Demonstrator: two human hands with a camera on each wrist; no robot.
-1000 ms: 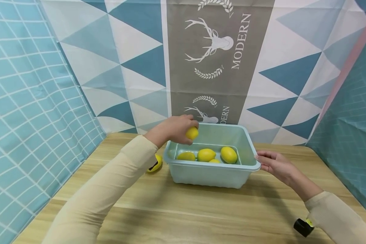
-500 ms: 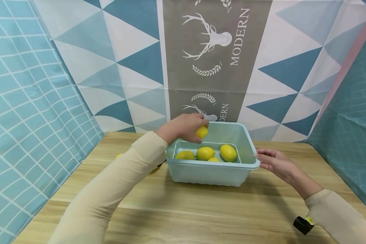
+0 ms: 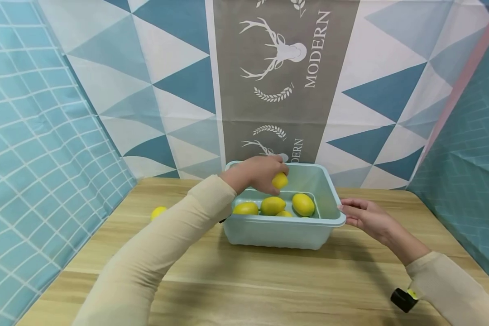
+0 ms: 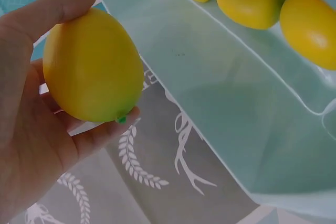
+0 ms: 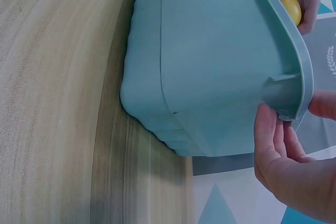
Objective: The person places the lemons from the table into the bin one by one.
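Note:
My left hand [image 3: 265,174] holds a yellow lemon [image 3: 280,180] above the pale blue-green plastic bin [image 3: 277,233]. In the left wrist view, thumb and fingers curl round this lemon [image 4: 93,66], its green tip pointing down; it is apart from the bin wall. Inside the bin lie several lemons, among them one at the right [image 3: 303,204], one in the middle [image 3: 272,205] and one at the left [image 3: 246,208]. My right hand [image 3: 368,220] pinches the bin's right rim, thumb above and fingers [image 5: 268,135] below, as the right wrist view shows.
Another lemon [image 3: 158,212] rests on the wooden table [image 3: 269,285] left of the bin, partly behind my left sleeve [image 3: 175,240]. A black device [image 3: 404,300] hangs under my right cuff. Patterned cloths [image 3: 179,81] stand behind and at both sides.
My left hand has moved right with the lemon, further over the bin. The left sleeve now covers a yellow shape beside the bin, and a lemon shows behind the forearm. The right hand stays on the rim.

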